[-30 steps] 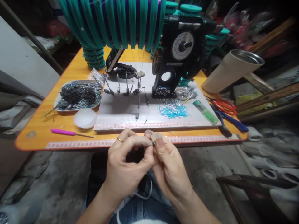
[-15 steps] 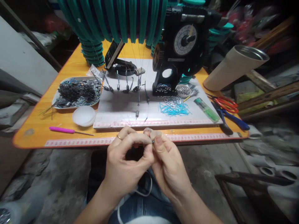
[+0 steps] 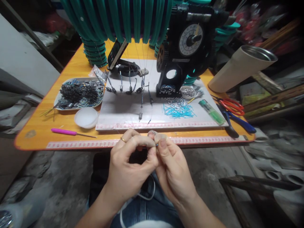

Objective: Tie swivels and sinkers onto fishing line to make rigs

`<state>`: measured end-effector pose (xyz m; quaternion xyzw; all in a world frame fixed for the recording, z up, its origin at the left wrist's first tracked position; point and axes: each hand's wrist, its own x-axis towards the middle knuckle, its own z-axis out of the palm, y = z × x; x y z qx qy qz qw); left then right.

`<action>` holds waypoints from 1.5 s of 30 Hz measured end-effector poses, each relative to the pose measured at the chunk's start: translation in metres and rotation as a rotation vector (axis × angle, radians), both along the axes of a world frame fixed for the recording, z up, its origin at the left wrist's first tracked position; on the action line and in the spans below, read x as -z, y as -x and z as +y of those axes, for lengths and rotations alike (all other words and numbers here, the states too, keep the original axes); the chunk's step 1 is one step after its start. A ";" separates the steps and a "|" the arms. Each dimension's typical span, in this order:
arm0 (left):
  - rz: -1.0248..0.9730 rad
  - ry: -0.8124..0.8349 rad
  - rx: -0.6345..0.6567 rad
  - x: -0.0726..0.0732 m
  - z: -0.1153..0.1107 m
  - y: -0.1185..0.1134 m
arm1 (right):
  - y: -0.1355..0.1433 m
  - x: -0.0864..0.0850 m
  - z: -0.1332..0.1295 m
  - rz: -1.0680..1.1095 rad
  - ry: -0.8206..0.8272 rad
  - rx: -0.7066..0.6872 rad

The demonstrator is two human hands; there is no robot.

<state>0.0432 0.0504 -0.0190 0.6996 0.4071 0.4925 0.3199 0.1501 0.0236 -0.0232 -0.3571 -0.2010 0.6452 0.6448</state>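
On the yellow-orange wooden counter, at the far left, a white oval tray holds a tangled heap of black, blue and silvery wired parts. Nearer the front edge lies a thin metal pick with a magenta handle, its tip pointing right. A shallow, translucent white round dish sits just beside the tray, and a pink-and-white measuring strip runs along the front edge.

A flat white board lies across the middle, under a row of large teal rings. Fine lines hang from above, and small dark wired pieces lie over the board, with a small grey cylinder nearer its front.

The left hand, with a gold ring, is closed in a pinch, thumb against forefinger; whether it grips anything is hidden. Its fingertips meet those of the right hand, which is closed on a tiny blue piece, mostly covered, in front of the counter's edge.

Right of them on the board stands a black machine with a round white dial. By its foot are thin bright-blue tubes, silvery beads, a small white bowl of beads and a green clear case. Farther right are orange-handled scissors, blue-handled pliers and a cream tumbler, tilted in this view.
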 end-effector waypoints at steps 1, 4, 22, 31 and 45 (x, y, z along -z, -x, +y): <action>0.004 0.001 0.001 0.000 0.000 0.000 | 0.000 0.000 0.000 -0.005 -0.004 0.009; 0.007 0.003 0.003 -0.001 0.000 0.000 | 0.001 0.001 -0.001 -0.024 -0.016 0.036; -0.008 0.024 0.000 -0.001 -0.002 0.001 | 0.004 0.004 -0.001 -0.038 -0.034 0.060; 0.011 0.031 -0.002 -0.002 -0.001 0.000 | 0.002 0.010 -0.004 -0.151 -0.068 0.058; 0.032 0.012 0.016 -0.003 -0.001 0.002 | -0.002 0.017 -0.005 -0.289 -0.139 0.064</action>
